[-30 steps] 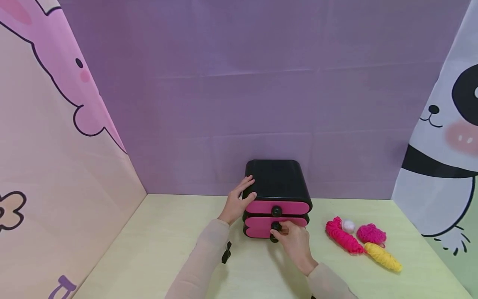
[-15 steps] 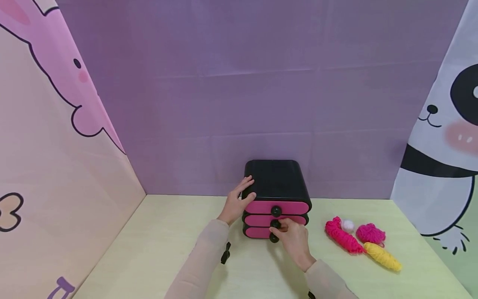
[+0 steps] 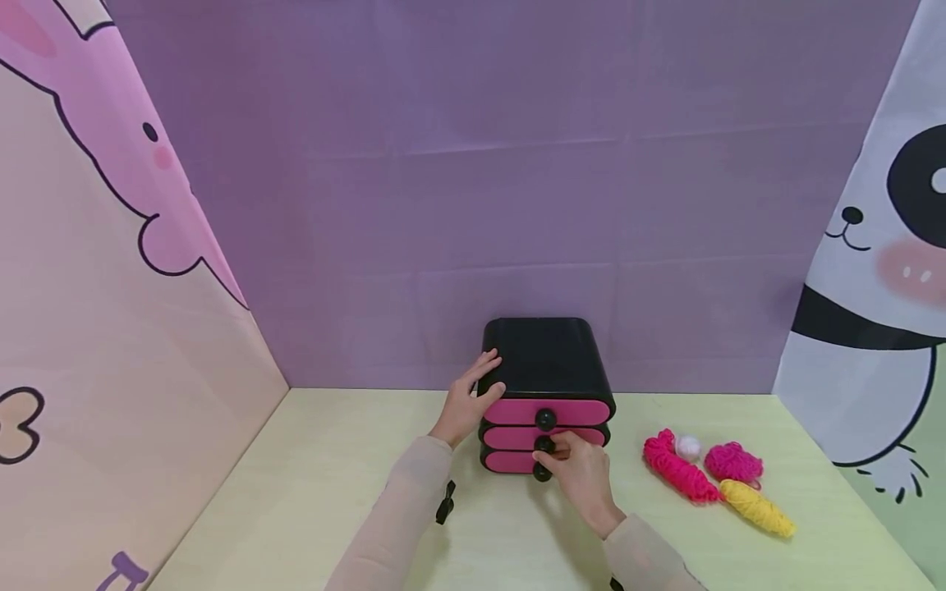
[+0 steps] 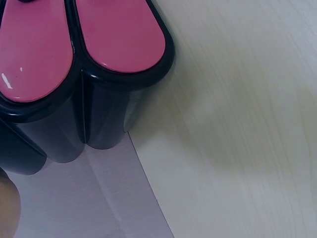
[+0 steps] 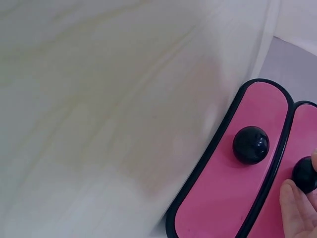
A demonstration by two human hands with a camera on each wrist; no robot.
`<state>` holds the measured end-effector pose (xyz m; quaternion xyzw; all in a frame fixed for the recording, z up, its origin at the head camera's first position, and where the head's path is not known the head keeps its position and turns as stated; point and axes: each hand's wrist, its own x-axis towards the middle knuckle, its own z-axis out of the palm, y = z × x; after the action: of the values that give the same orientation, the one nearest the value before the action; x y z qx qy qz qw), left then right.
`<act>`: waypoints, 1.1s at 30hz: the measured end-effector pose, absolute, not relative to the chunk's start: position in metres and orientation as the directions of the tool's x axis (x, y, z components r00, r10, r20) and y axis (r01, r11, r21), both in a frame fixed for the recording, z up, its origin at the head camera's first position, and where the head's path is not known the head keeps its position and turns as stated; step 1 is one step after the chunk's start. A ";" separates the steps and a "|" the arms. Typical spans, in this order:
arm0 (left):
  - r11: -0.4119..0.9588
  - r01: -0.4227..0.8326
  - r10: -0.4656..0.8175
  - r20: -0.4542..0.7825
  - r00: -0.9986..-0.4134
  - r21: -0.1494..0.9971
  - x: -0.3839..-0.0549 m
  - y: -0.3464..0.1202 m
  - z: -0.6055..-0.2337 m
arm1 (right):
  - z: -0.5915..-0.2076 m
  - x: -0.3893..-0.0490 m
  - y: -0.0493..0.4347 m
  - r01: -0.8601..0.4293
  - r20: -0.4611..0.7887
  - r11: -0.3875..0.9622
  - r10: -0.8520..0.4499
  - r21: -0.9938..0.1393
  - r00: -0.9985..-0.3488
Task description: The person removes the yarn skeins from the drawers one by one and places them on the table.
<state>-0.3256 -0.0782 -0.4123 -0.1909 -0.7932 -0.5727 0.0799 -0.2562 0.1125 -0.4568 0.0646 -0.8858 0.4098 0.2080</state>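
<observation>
A small black chest of drawers [image 3: 547, 357] with three pink fronts stands against the purple backdrop. Its three drawers look flush with the body. My left hand [image 3: 464, 408] rests on its upper left corner, fingers extended over the top and thumb near the front edge; only a sliver of that hand [image 4: 8, 208] shows in the left wrist view. With thumb and fingers, my right hand [image 3: 584, 476] pinches the middle drawer's round black knob [image 5: 304, 174]. The bottom drawer's knob [image 5: 250, 145] is just beside it, untouched. The top knob [image 3: 545, 419] sits above my right hand.
To the right of the chest lie a red yarn bundle [image 3: 678, 468], a white ball [image 3: 688, 447], a magenta yarn bundle [image 3: 734, 464] and a yellow yarn bundle [image 3: 757, 507]. The pale wooden table [image 3: 310, 492] meets printed side walls at left and right.
The middle drawer, slightly out one second ago and covering part of the bottom front, has slid back in. My right hand kept its pinch on the knob. The left hand stayed in place.
</observation>
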 end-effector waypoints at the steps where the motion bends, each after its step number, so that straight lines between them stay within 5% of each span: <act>1: 0.270 0.394 0.212 0.345 -0.914 0.879 -0.326 -0.078 -0.412 | -0.457 -0.256 0.113 -0.282 0.417 0.656 0.055 -0.700 -0.907; 33: 0.293 0.381 0.254 0.313 -0.915 0.877 -0.296 -0.080 -0.381 | -0.481 -0.241 0.128 -0.187 0.228 0.534 0.010 -0.824 -0.974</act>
<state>-0.2964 -0.0798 -0.3808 -0.1980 -0.8020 -0.5608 0.0565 -0.2407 0.1281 -0.4809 0.0509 -0.8698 0.4799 0.1031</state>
